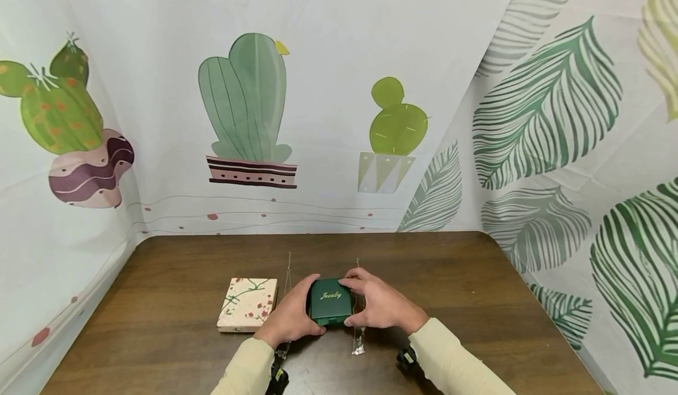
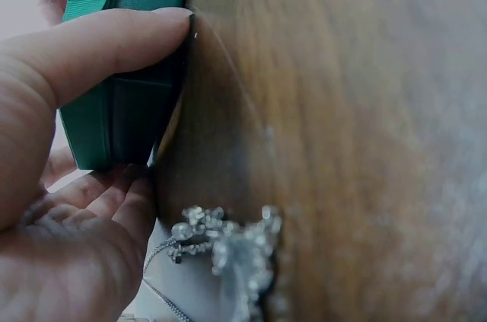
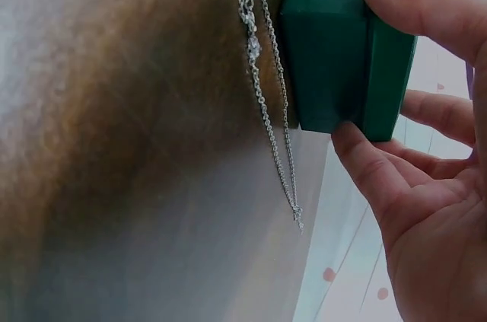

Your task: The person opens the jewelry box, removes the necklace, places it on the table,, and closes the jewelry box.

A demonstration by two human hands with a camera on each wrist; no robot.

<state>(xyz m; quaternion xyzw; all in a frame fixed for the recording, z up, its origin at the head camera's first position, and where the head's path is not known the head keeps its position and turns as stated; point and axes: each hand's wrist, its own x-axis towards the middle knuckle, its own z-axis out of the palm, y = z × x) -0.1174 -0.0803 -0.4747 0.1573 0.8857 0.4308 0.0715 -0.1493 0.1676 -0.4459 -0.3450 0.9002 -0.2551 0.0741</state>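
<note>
A dark green jewelry box point(image 1: 331, 306) with gold lettering on its closed lid sits on the table between both hands. From its left side my left hand point(image 1: 293, 314) grips it, thumb at the front and fingers round behind. On the opposite side my right hand point(image 1: 385, 302) holds it the same way, thumb low on the front edge. A silver necklace point(image 3: 270, 109) with a fine chain lies just beside the box on the right. Another necklace point(image 2: 247, 261), with a sparkling pendant, lies on the left, partly hidden under the left hand in the head view.
A cream box point(image 1: 248, 305) with a red floral pattern lies left of the left hand. The brown wooden table point(image 1: 477, 324) ends at the back against a printed cloth backdrop point(image 1: 328, 89). Black wrist cameras hang under both sleeves.
</note>
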